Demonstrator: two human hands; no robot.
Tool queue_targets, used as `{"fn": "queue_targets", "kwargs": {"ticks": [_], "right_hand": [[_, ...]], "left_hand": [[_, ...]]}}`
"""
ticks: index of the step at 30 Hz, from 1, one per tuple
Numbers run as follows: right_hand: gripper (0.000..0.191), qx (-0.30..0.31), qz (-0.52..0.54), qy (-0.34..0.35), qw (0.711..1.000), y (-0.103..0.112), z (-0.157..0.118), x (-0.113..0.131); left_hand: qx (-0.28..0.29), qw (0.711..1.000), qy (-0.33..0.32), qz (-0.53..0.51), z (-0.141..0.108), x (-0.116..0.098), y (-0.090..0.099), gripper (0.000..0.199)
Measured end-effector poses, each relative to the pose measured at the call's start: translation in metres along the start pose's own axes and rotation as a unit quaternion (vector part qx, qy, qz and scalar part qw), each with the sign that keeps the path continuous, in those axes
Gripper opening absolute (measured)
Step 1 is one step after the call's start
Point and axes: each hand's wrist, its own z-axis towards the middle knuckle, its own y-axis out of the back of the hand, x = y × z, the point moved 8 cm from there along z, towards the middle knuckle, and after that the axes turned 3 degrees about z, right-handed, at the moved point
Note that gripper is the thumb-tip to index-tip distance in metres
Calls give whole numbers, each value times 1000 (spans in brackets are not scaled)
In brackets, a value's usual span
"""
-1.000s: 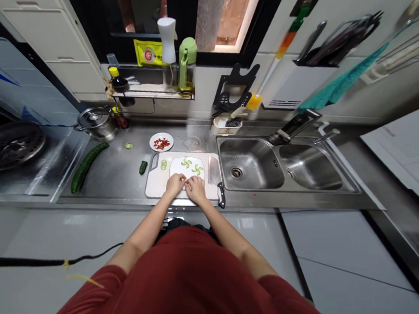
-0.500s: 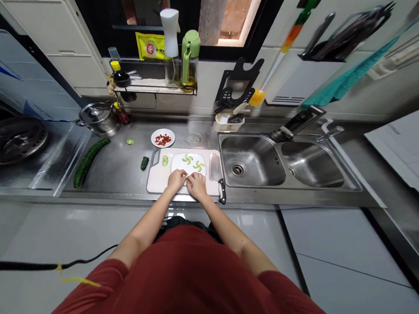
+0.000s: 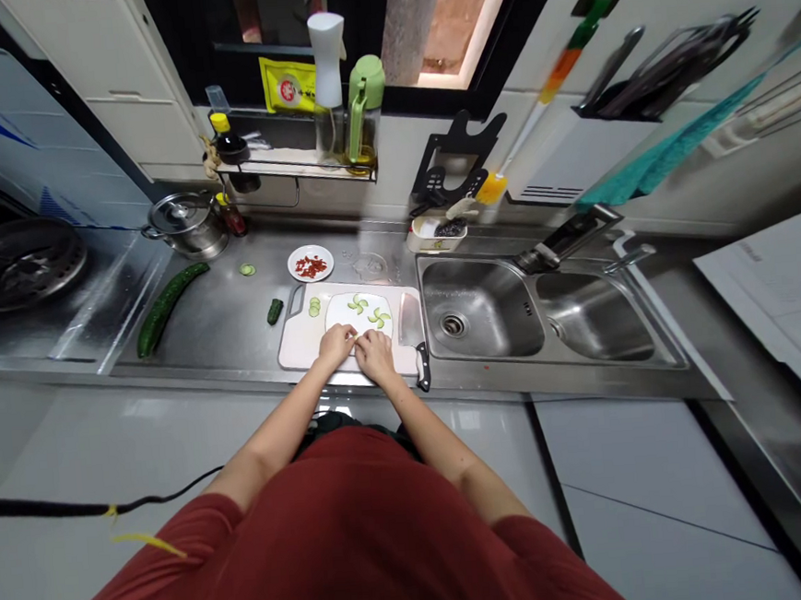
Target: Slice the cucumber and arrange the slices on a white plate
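My left hand (image 3: pixel 336 344) and my right hand (image 3: pixel 375 354) meet over the near edge of a white plate (image 3: pixel 336 312), fingers closed. Between their fingertips shows a small pale yellow-green bit, which looks like a cucumber slice (image 3: pixel 355 339); the fingers hide most of it. On the plate lie two pinwheel shapes (image 3: pixel 357 304) of cut cucumber. The plate rests on a pale cutting board (image 3: pixel 300 348). Several cucumber slices (image 3: pixel 314 307) lie at the board's left. A kitchen knife (image 3: pixel 423 367) lies along its right edge, black handle toward me.
A dark cucumber end (image 3: pixel 275 311) lies left of the board, and a long cucumber (image 3: pixel 171 309) farther left. Behind are a plate (image 3: pixel 296 272) of chopped red pieces, more slices (image 3: pixel 246 270) and a steel pot (image 3: pixel 194 238). A double sink (image 3: pixel 488 349) adjoins on the right.
The view has shifted very slightly. Both hands keep the same place over the plate, their fingertips still together, and the objects on the counter have not moved.
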Motion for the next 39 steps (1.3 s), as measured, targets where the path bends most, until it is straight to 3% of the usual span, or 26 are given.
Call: {"fn": "queue_targets", "kwargs": {"ticks": [14, 20, 23, 26, 32, 39], "right_hand": [[22, 19, -28, 13, 999, 1, 2, 4], [20, 14, -39, 16, 999, 0, 2, 6], [19, 17, -42, 22, 999, 0, 2, 6], [19, 19, -41, 28, 999, 0, 3, 6], [19, 24, -40, 22, 999, 1, 4, 6], [20, 48, -31, 17, 998, 0, 6, 5]], "left_hand": [[7, 1000, -10, 5, -2, -2, -1, 24], [4, 999, -8, -42, 3, 4, -2, 23], [-7, 993, 25, -118, 7, 14, 4, 22], [-79, 981, 81, -157, 8, 33, 22, 23], [-169, 965, 194, -53, 8, 74, 57, 30], [-171, 961, 216, 36, 18, 89, 63, 34]]}}
